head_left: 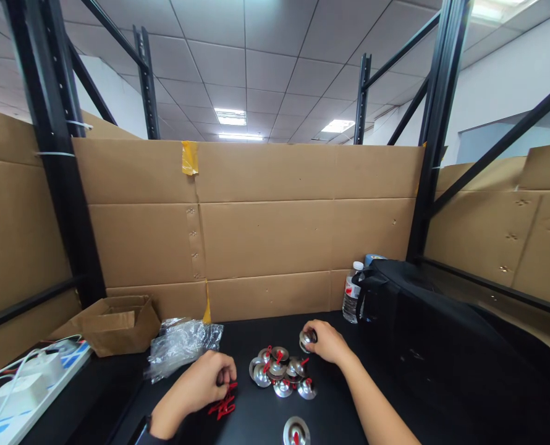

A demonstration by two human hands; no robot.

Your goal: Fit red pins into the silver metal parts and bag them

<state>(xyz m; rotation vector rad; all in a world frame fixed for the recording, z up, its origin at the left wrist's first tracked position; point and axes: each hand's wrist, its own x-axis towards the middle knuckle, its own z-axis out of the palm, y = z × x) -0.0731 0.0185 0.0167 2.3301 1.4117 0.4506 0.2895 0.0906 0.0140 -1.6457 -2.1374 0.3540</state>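
My right hand (327, 343) is closed around a shiny metal finger cymbal (305, 340), held just behind a cluster of similar ones. The clustered finger cymbals (277, 369) lie heaped on the black tabletop, several with red straps through their centres. One more finger cymbal (296, 431) sits apart, close to the front edge of the view, with a red strap showing at its middle. To the left, my left hand (205, 382) has its fingers curled in a pinch at the top of a small pile of red straps (223, 408). Its fingertips partly hide the strap they pinch.
A crumpled clear plastic bag (182, 346) and an open cardboard box (117, 324) stand at the left, beside a white power strip (43, 395). At right are a water bottle (351, 293) and a large black bag (423, 346). Cardboard walls (266, 235) enclose the table.
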